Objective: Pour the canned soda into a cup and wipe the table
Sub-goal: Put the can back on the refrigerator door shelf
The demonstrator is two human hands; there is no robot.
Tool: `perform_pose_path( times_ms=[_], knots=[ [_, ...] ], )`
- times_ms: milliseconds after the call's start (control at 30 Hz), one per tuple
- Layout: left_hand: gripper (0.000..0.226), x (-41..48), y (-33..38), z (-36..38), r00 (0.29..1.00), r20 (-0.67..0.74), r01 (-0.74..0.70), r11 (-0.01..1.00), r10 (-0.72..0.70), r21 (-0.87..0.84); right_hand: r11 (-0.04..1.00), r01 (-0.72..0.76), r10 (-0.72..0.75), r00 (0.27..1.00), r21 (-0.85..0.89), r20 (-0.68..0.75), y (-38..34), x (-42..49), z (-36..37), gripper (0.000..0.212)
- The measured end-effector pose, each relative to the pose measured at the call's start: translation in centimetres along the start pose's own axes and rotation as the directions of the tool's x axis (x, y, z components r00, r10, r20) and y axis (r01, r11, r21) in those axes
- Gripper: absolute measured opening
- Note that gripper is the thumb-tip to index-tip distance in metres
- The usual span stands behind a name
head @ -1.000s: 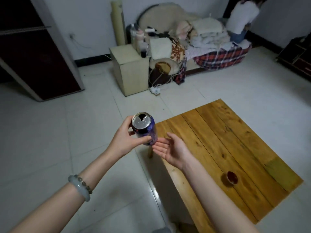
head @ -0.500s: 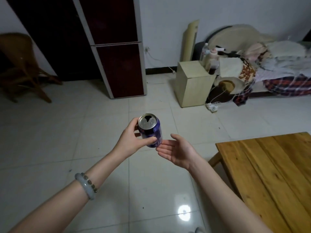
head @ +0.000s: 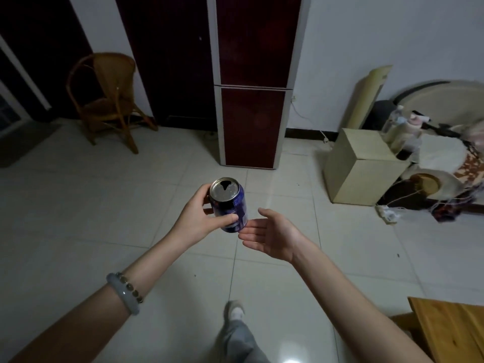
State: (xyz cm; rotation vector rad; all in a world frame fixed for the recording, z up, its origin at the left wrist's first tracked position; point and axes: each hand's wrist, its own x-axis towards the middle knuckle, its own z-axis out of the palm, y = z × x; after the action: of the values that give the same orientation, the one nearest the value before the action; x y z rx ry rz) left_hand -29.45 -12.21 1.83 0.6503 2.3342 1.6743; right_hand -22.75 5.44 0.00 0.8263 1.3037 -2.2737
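Can: the blue soda can (head: 229, 205) is held in the air above the tiled floor (head: 78, 218), off the table. Its silver top faces the camera with the mouth already open, and it leans slightly.
Left hand: the left hand (head: 195, 218) grips the can around its side, thumb across the front and fingers curled behind.
Right hand: the right hand (head: 272, 237) holds nothing. Its palm is turned up and its fingers are straight, with the fingertips just beside the can's base. I cannot tell whether they touch it.
Wrist: a pale bracelet (head: 125, 292) with a row of beads is on the left forearm.
Table: only one corner of the wooden table (head: 450, 328) shows, well apart from the can and below the right forearm.
Below: a grey trouser leg and a light shoe (head: 234, 311) are on the floor between the arms.
Far wall: a dark red refrigerator (head: 251, 100) stands straight ahead, with a rattan chair (head: 107, 100) to its left.
Right side: a beige box (head: 364, 166) sits on the floor, with a white power strip (head: 387, 213) near it.
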Motion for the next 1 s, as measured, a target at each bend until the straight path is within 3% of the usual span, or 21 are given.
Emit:
perform_pose_path(
  times_ms=[433, 667, 1000],
  knots=[
    [0.064, 20.3, -3.4, -9.0, 0.998, -0.056, 0.013, 1.0, -0.012, 0.013, 0.992, -0.026, 0.035, 0.997, -0.127, 0.066, -16.2, 17.0, 6.3, 0.043],
    [0.068, 30.0, -6.5, -13.1, 0.993, -0.108, 0.051, 0.997, -0.057, -0.059, 0.986, -0.025, 0.037, 0.997, -0.165, 0.069, -23.3, 24.5, 9.1, 0.043],
    [0.062, 47.1, -10.1, -20.1, 1.0, -0.016, -0.014, 0.999, 0.014, -0.035, 0.994, 0.019, -0.016, 0.999, -0.104, 0.038, -34.0, 38.2, 13.9, 0.043]
  ],
)
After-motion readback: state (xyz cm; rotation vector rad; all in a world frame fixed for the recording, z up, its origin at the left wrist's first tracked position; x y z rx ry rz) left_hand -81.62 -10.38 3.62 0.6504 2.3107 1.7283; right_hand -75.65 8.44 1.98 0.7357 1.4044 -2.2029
